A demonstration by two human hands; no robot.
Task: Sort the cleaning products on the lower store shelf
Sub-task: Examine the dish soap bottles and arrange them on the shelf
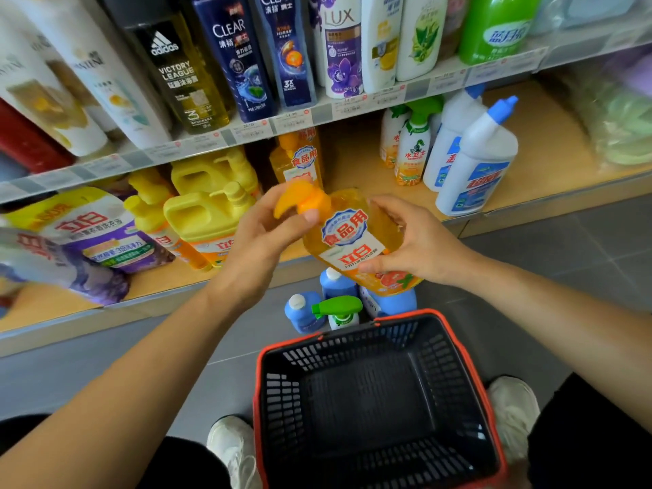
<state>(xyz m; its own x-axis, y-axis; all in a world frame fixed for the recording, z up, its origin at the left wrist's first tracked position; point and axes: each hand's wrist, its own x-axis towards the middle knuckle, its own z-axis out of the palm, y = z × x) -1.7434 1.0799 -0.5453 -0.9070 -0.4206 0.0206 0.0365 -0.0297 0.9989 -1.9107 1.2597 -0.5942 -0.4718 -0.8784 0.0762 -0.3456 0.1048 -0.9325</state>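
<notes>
I hold an orange dish-soap bottle [352,241] with a pump top in front of the lower shelf [550,192]. My left hand [261,238] grips its orange pump head. My right hand [412,238] curls round the bottle's body at the right side of the label. On the lower shelf stand yellow jugs [204,213], another orange bottle [300,157], green-topped spray bottles [411,150] and white toilet-cleaner bottles with blue caps [476,164]. Purple refill pouches [91,231] lie at the shelf's left end.
A black shopping basket with a red rim [465,365] sits on the grey floor between my shoes. Blue bottles [303,312] and a green spray bottle [340,312] stand on the floor before it. The upper shelf holds shampoo and body wash bottles [229,58].
</notes>
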